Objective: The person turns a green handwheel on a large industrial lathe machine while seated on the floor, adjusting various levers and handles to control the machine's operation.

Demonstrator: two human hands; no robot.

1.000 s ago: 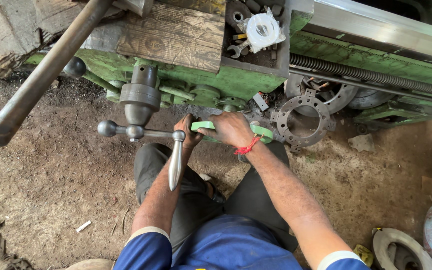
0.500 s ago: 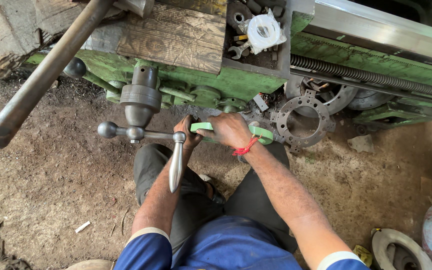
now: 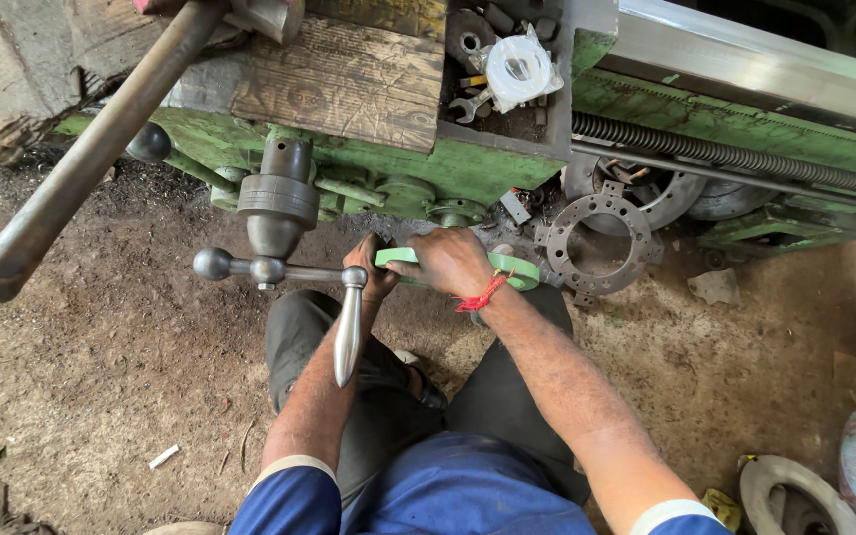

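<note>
My right hand point(image 3: 451, 261) grips the rim of a light green handwheel point(image 3: 507, 267) on the front of a green lathe point(image 3: 478, 163). A red thread is tied around that wrist. My left hand point(image 3: 370, 269) is closed on the same wheel's left side, just behind a steel crank handle point(image 3: 349, 332) that hangs down from a hub point(image 3: 267, 269) with a ball end at its left. Part of the wheel is hidden under both hands.
A long round steel bar point(image 3: 81, 163) slants across the upper left. A wooden board point(image 3: 344, 79) lies on the lathe, beside a tray of wrenches and a white roll point(image 3: 519, 67). A perforated metal ring point(image 3: 598, 238) rests on the dirt floor; scrap sits at lower right.
</note>
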